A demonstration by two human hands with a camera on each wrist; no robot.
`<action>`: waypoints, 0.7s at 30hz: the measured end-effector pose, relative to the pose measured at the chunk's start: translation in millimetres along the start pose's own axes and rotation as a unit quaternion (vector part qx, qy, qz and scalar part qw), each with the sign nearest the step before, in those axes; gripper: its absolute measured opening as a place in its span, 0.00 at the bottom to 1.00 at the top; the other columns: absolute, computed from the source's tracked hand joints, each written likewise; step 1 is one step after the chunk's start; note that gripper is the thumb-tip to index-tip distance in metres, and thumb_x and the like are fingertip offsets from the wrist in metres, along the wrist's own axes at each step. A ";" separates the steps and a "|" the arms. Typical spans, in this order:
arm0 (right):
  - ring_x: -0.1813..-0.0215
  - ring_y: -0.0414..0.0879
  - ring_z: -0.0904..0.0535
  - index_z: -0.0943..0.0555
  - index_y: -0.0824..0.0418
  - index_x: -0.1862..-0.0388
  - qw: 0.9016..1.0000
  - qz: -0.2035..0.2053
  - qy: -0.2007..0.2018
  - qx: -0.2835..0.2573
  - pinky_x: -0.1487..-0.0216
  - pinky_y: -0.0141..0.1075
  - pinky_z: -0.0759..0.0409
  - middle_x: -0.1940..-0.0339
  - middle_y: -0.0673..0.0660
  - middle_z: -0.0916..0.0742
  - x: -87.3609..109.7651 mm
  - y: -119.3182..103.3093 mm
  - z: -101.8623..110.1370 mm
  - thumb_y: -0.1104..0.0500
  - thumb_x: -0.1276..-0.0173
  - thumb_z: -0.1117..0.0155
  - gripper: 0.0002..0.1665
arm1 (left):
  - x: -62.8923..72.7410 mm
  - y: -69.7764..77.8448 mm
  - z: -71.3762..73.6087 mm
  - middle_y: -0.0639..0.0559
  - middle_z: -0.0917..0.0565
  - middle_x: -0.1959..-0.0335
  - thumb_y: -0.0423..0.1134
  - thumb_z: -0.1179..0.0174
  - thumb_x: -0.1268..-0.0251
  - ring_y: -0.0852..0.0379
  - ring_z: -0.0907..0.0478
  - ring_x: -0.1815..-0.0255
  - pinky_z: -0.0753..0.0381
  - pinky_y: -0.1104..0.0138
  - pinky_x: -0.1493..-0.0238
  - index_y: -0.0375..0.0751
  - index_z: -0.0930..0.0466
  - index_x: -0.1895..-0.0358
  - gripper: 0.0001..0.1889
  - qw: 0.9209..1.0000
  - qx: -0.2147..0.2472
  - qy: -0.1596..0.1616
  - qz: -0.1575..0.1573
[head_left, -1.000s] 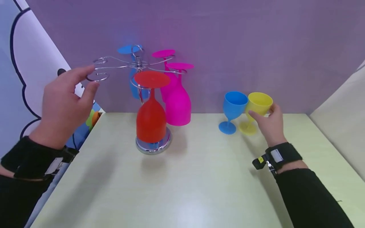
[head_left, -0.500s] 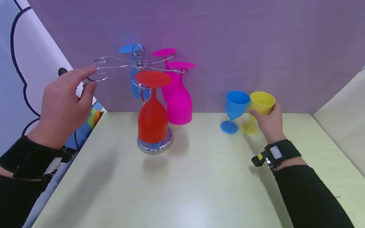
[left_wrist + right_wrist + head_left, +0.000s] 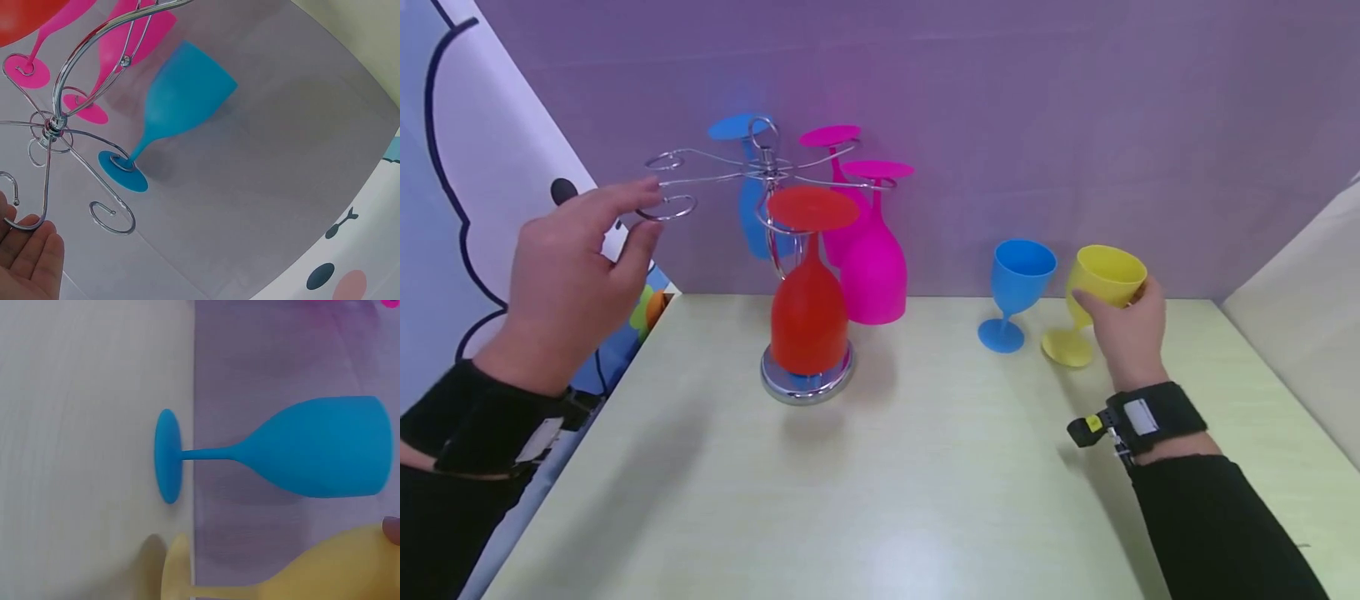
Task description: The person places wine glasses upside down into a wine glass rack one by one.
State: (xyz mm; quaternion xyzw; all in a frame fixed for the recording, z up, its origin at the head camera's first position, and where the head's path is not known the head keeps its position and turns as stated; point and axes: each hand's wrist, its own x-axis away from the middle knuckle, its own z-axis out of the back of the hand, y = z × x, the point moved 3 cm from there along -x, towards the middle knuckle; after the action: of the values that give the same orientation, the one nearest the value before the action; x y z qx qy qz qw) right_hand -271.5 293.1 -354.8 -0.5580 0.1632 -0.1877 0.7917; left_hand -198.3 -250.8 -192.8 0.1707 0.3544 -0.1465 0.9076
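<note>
L hand (image 3: 576, 258): well apart fr. R; chrome rack (image 3: 769, 173) pinched at a hook end betw. thumb & fingers.
R hand (image 3: 1131, 329): clamped round bowl of yellow goblet (image 3: 1097, 283).
Yellow goblet: held mouth up, slightly tilted, twd. tabletop's (image 3: 880, 492) far R corner; base contact can't be told.
Blue goblet (image 3: 1021, 287): stood upright nr. far edge, just L of yellow.
Chrome rack: set nr. far edge, L half.
Hung upside down: red goblet (image 3: 808, 329) in front, 2 pink goblets (image 3: 874, 283) behind, 2nd blue goblet (image 3: 184, 97) at back.
</note>
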 end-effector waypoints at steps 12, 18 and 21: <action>0.31 0.48 0.32 0.44 0.47 0.19 0.998 0.003 -0.003 -0.057 0.26 0.47 0.33 0.25 0.53 0.31 41.3 -28.7 12.1 0.38 0.35 0.26 0.54 | 1.7 4.7 1.8 0.41 0.17 0.37 0.34 0.35 0.27 0.34 0.19 0.41 0.23 0.50 0.42 0.36 0.19 0.35 0.20 0.998 0.010 0.044 -0.041; 0.33 0.51 0.30 0.38 0.52 0.22 0.993 0.043 -0.073 -0.088 0.25 0.53 0.35 0.29 0.54 0.27 62.5 -44.5 6.9 0.43 0.35 0.24 0.49 | 3.7 5.8 -0.6 0.41 0.18 0.36 0.31 0.35 0.28 0.34 0.20 0.39 0.31 0.36 0.41 0.36 0.19 0.35 0.20 0.997 0.024 0.052 -0.044; 0.34 0.51 0.29 0.39 0.51 0.21 0.988 0.064 -0.111 -0.083 0.25 0.54 0.34 0.28 0.54 0.26 74.3 -50.5 3.1 0.44 0.33 0.25 0.48 | 4.3 7.3 -1.3 0.41 0.18 0.36 0.31 0.34 0.29 0.36 0.20 0.38 0.31 0.41 0.33 0.35 0.19 0.36 0.20 0.997 0.035 0.054 -0.053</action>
State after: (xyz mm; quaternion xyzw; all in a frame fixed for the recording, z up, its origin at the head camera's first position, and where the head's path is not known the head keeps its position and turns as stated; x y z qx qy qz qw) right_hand -210.7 244.5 -309.7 -0.6274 0.1247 -0.0589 0.7664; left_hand -193.2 -244.3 -195.2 0.1913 0.4056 -0.1973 0.8717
